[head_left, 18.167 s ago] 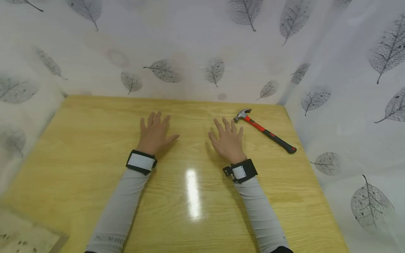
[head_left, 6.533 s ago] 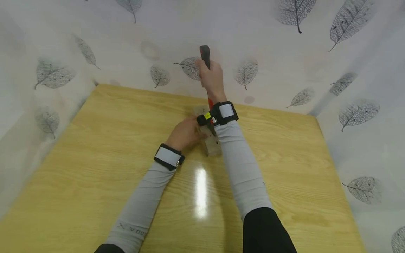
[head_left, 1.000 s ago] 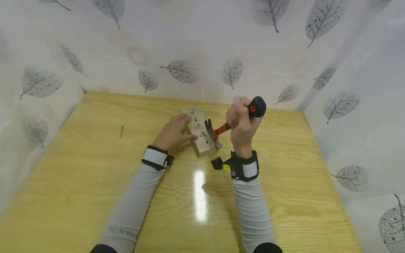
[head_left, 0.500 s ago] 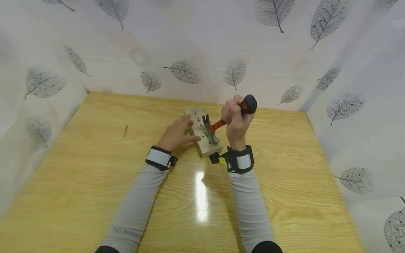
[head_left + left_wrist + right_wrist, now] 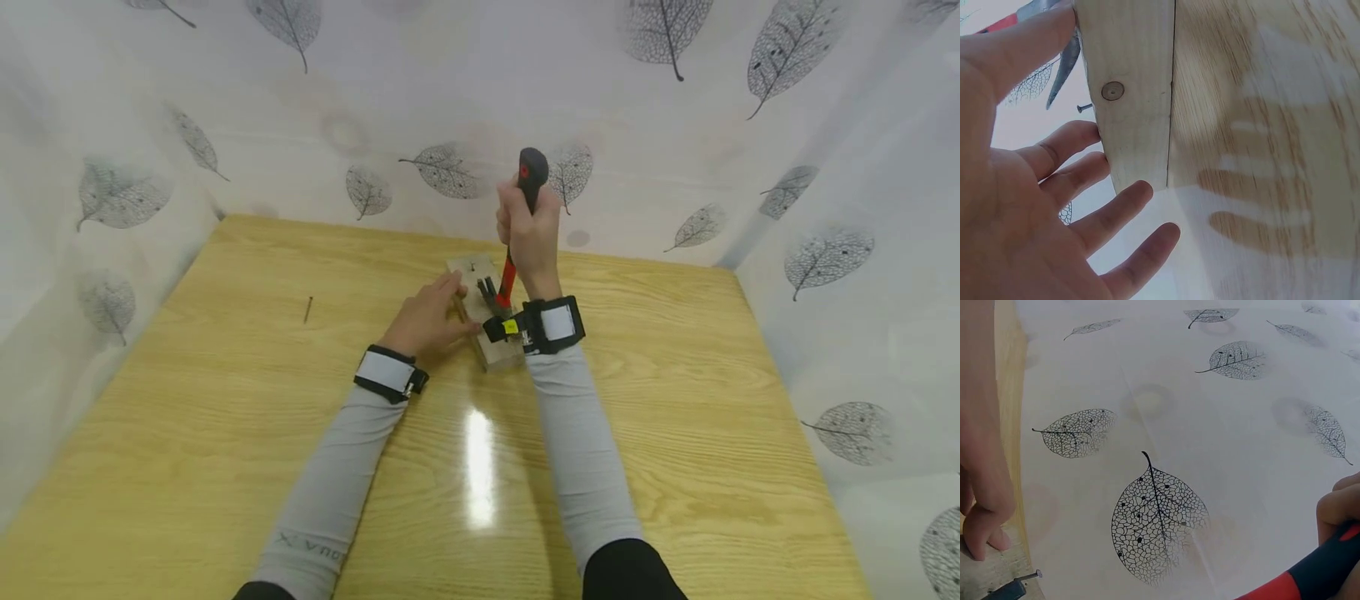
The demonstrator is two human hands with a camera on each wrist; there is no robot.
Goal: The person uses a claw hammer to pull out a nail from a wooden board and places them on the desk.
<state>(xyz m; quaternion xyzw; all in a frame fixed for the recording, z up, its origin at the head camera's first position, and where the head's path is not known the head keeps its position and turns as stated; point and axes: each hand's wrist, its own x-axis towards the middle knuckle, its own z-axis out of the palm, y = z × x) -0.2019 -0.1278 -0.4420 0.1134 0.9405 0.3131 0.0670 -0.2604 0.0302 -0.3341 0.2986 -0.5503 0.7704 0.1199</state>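
A pale wooden block (image 5: 502,357) lies on the table with a nail (image 5: 473,267) standing out of its far end. My left hand (image 5: 427,321) rests along its left side; thumb and some fingertips touch the edge, the other fingers spread free in the left wrist view. My right hand (image 5: 534,237) grips the black and red handle of a claw hammer (image 5: 506,279). The hammer's claw is over the block, its handle pointing up and away from me. The right wrist strap's camera hides part of the head. In the right wrist view the claw (image 5: 1004,592) is close to a nail (image 5: 1029,575).
A loose nail (image 5: 308,309) lies on the wooden table (image 5: 225,400), left of my left hand. White sheeting (image 5: 480,100) with a leaf print stands behind the table and along its sides.
Over the last second my right hand has swung the hammer handle left and forward, and the head has come onto the block. Much earlier the hammer lay on the table at right.
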